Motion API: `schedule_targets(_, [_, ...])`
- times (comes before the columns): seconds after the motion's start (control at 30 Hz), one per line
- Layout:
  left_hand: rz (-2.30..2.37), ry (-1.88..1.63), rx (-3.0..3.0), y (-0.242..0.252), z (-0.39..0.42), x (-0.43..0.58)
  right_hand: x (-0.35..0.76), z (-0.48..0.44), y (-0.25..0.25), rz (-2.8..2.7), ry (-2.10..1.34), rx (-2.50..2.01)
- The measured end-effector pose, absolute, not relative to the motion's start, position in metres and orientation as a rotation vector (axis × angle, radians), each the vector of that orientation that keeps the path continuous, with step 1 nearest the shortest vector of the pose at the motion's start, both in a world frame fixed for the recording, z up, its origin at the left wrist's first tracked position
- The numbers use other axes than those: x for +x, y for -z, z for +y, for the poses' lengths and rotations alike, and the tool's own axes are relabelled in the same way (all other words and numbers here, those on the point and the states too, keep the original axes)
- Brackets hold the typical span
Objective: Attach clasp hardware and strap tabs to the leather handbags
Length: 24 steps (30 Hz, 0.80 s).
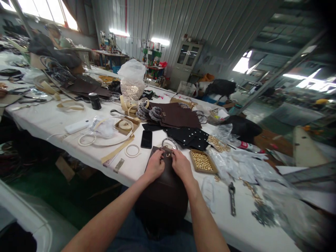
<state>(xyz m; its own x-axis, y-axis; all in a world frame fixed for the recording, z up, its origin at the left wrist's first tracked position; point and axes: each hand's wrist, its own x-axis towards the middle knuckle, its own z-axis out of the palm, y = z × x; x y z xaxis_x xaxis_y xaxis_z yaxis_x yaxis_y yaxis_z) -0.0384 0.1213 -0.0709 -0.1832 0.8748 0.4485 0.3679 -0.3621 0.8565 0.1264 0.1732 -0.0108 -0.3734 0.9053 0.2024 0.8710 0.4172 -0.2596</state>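
Note:
A dark brown leather panel (pixel 168 178) hangs over the near table edge towards my lap. At its top, my left hand (pixel 156 162) pinches near a small metal piece at the base of a wrapped handle (pixel 170 141). My right hand (pixel 181 163) is closed at the other handle base, beside a small gold emblem (pixel 168 155). What exactly lies between the fingertips is too small to tell. Just right of my right hand stands a cardboard tray of gold metal pieces (pixel 203 161). Behind my left hand lies a black phone (pixel 146 139).
Stacked brown panels (pixel 181 115) and black pieces with studs (pixel 187 137) lie behind the hands. Tape rolls (pixel 132 151) are on the left; a wrench (pixel 232 198) and plastic bags (pixel 241 162) on the right. A person (pixel 59 37) sits far back left.

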Motion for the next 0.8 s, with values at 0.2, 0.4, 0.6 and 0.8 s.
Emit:
schedule_targets(0.2, [1.410, -1.582, 1.651, 0.074, 0.122, -0.040, 0.101, 0.173, 0.012, -2.306, -0.049, -1.696])
schedule_targets(0.4, [1.414, -1.565, 1.658, 0.074, 0.124, -0.040, 0.091, 0.166, 0.014, -2.258, -0.003, -1.771])
schedule_targets(0.6, [1.420, -1.504, 1.695, 0.073, 0.126, -0.039, 0.087, 0.162, 0.022, -2.211, -0.043, -1.796])
schedule_targets(0.8, [1.343, -1.444, 1.664, 0.062, 0.123, -0.048, 0.110, 0.147, 0.009, -2.169, -0.172, -1.690])
